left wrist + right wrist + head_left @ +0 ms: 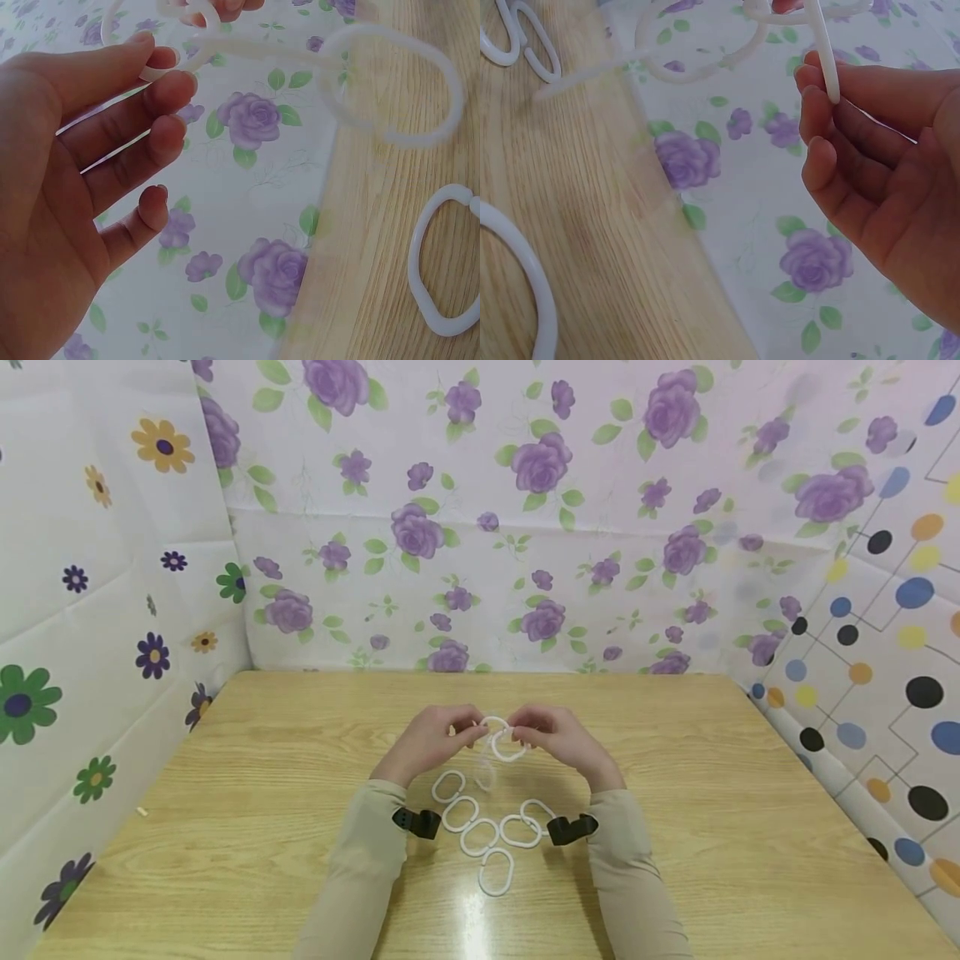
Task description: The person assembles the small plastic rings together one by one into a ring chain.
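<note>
White oval plastic chain links are in both hands, held up over the far part of the table. My left hand [435,742] pinches one link [493,719] between thumb and index finger, its other fingers loosely bent. Opposite it, my right hand [561,742] pinches another link [823,56] by its side with thumb and fingertips. The two held links overlap between the hands in the head view. Below them dangle further links, blurred, the lowest one [455,90] showing large in the left wrist view.
Several more white links [462,842] lie on the wooden table [262,827] between the forearms, some overlapping. Each wrist wears a black strap camera [572,829]. Flower-printed cloth [480,585] hangs behind the table, with patterned cloth at both sides. A small pale bit [142,812] lies near the left edge.
</note>
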Demonstrator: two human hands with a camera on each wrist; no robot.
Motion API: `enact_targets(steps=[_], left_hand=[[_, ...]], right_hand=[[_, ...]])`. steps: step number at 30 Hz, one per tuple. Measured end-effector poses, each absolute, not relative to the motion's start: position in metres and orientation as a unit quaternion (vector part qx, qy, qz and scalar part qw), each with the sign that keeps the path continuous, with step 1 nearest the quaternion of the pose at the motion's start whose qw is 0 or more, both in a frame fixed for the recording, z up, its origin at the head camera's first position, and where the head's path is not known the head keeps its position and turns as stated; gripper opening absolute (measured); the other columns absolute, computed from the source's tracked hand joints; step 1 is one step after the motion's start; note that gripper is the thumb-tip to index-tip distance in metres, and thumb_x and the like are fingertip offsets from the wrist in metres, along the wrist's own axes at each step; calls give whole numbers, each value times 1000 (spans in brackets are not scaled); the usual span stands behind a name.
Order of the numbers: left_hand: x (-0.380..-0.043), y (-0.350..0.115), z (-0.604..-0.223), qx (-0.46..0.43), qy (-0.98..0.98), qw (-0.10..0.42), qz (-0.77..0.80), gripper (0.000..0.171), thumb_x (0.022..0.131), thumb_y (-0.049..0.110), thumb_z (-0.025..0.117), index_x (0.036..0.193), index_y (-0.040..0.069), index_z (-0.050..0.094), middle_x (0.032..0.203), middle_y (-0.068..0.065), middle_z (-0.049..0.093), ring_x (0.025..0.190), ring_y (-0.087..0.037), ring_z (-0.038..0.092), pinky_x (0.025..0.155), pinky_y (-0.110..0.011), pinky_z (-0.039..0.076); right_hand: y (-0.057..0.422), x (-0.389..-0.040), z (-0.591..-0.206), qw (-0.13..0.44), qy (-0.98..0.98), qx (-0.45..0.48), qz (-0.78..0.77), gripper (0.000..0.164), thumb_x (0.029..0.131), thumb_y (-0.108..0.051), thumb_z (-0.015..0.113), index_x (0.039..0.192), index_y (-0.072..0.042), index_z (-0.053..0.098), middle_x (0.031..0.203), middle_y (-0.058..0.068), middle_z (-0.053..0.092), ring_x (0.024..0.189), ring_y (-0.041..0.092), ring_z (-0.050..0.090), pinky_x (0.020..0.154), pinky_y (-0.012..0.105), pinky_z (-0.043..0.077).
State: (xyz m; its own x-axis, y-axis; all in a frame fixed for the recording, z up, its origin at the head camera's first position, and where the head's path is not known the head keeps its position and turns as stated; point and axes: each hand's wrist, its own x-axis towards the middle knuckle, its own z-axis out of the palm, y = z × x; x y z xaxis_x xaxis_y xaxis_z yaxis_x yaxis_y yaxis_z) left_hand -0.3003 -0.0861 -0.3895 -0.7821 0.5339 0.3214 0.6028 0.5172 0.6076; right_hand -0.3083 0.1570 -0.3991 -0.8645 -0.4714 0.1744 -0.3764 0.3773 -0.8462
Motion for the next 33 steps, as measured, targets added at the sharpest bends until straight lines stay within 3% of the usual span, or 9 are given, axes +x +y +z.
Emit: enact_targets(steps=[6, 10, 15, 23, 33], left_hand=[[-300, -86, -389, -327, -871, 43, -365, 17, 97, 28, 59, 100, 14, 69, 70, 6, 64, 64, -11, 55, 63, -27, 43], [-299, -86, -388, -323, -871, 36, -368, 15, 97, 29, 59, 99, 17, 69, 70, 6, 63, 64, -12, 55, 63, -28, 43], [-299, -86, -389, -319, -873, 31, -367, 16, 97, 30, 59, 99, 17, 69, 71, 4, 63, 65, -12, 55, 63, -28, 43], [-299, -87, -389, -311, -875, 22, -370, 17, 98, 31, 58, 101, 19, 69, 78, -9, 69, 67, -11, 56, 67, -30, 45], [-300, -85, -392, -294, -883, 15, -365, 22, 99, 36, 54, 103, 19, 68, 69, 2, 65, 65, -12, 58, 71, -32, 47]], right_hand=[[159, -306, -395, 45, 820, -246, -514, 18, 98, -18, 57, 110, -8, 65, 99, 27, 63, 71, 18, 58, 63, 25, 48], [160, -305, -392, 36, 818, -228, -527, 18, 98, -19, 58, 111, -9, 64, 96, 21, 62, 67, 17, 58, 61, 27, 48], [160, -305, -389, 21, 804, -215, -554, 21, 96, -14, 60, 114, -3, 62, 96, 15, 62, 67, 12, 60, 62, 28, 50], [160, -303, -386, 24, 788, -202, -581, 23, 95, -12, 61, 116, 0, 60, 99, 10, 59, 68, 16, 62, 65, 32, 53], [159, -302, -388, 28, 784, -234, -575, 22, 95, -9, 60, 116, -2, 59, 107, 24, 60, 70, 16, 65, 71, 40, 56]])
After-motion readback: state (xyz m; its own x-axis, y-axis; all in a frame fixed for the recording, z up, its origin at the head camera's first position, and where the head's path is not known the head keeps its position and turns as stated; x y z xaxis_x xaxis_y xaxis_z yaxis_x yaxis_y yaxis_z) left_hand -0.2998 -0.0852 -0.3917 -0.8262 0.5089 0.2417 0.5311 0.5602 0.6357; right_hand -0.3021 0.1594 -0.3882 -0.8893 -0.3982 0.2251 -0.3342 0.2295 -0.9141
